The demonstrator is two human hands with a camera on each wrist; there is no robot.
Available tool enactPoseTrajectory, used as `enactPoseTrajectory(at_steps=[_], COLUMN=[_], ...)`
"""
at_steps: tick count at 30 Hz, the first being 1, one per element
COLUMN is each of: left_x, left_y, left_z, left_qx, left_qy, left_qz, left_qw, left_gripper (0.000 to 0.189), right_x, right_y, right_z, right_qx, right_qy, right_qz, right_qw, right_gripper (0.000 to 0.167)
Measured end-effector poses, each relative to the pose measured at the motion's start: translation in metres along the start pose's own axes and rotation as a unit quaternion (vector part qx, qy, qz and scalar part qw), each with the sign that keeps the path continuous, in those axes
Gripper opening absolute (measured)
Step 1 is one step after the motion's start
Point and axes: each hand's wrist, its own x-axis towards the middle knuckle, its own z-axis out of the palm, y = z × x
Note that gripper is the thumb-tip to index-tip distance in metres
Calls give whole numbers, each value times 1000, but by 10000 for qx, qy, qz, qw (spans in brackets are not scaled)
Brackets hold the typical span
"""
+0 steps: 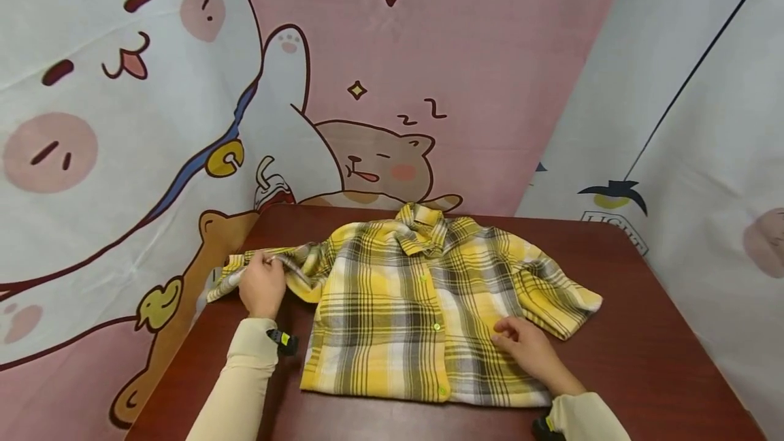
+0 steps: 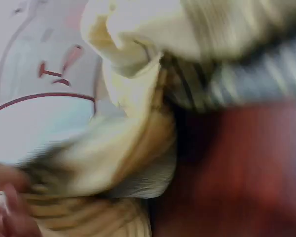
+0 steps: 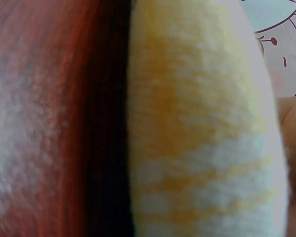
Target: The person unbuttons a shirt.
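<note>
A yellow, grey and white plaid shirt [image 1: 380, 312] lies front up and buttoned, its collar toward the back. My left hand [image 1: 263, 284] pinches the sleeve [image 1: 303, 267] on the left, which is bunched and partly lifted. In the left wrist view the sleeve cloth [image 2: 138, 143] is blurred and twisted, with fingertips [image 2: 12, 212] at the lower left. My right hand [image 1: 529, 349] rests over the shirt's right front with loosely bent fingers. Close-up shirt fabric [image 3: 197, 123] fills much of the right wrist view. The other sleeve [image 1: 554, 295] angles outward on the right.
Under the shirt is a dark red wooden table [image 1: 643, 359]. A pink and white cartoon-printed cloth [image 1: 490, 87] hangs behind the table and along its sides. The left sleeve's cuff reaches the table's left edge.
</note>
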Motion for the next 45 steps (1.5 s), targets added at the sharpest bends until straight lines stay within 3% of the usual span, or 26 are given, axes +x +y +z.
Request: enactPoseTrajectory(at_steps=[2,4,8,11,13,15,19,21,23,27,29,31,33,35,37,39,41,43,45], left_x=[-5,-11,-19,-20,-17,-12,1,6,7,7,9,14,20,25,29,31,30,31,32], left_y=[-2,0,10,14,13,10,6,6,8,14,13,6,-2,-7,-11,-11,-7,-3,6], left_z=[-2,-1,11,24,31,37,42,42,41,39,36,30,22,15,11,8,8,8,6], left_qx=[730,1180,1366,1540,1788,2099,2661,2855,2906,2896,2867,2853,2863,2836,2785,2727,2717,2727,2552], left_qy=[-382,-793,-982,-1187,-1467,-1793,-2360,-2441,-2321,-1481,-1124,-1114,-1386,-1877,-2326,-2637,-2647,-2314,-1828], left_qz=[12,357,1423,1861,1727,1357,500,374,475,1145,1170,882,396,12,-164,-167,-17,299,648], left_qw=[9966,9892,9754,9631,9574,9515,9333,9260,9270,9387,9442,9478,9472,9404,9317,9251,9253,9334,9472], left_gripper=[22,30,36,29,19,14,26,25,22,15,20,31,37,38,34,29,26,28,33], right_x=[0,0,0,1,1,1,0,-1,-2,-3,-3,-3,-2,-2,-2,-2,-3,-3,-3], right_y=[0,-1,-1,1,2,2,2,1,0,0,-1,-1,-1,-1,0,-1,-1,-2,-3], right_z=[-1,-2,-2,-1,1,3,4,4,3,2,2,2,3,3,3,2,2,1,1], right_qx=[-30,-53,-72,-55,-72,-48,-4,45,34,-19,-8,56,106,132,107,76,37,-3,-14], right_qy=[2,21,28,16,12,30,16,-11,-31,36,66,63,44,60,95,117,107,68,36], right_qz=[-10,-27,-70,-46,-92,-69,-78,-26,6,27,0,-34,-60,-70,-76,-69,-36,0,47], right_qw=[10000,10000,9999,10000,9999,10000,10000,10000,10000,10000,10000,10000,9999,9999,9999,9999,9999,10000,10000], right_gripper=[17,16,17,17,17,16,18,19,19,18,18,18,19,19,18,18,17,17,17])
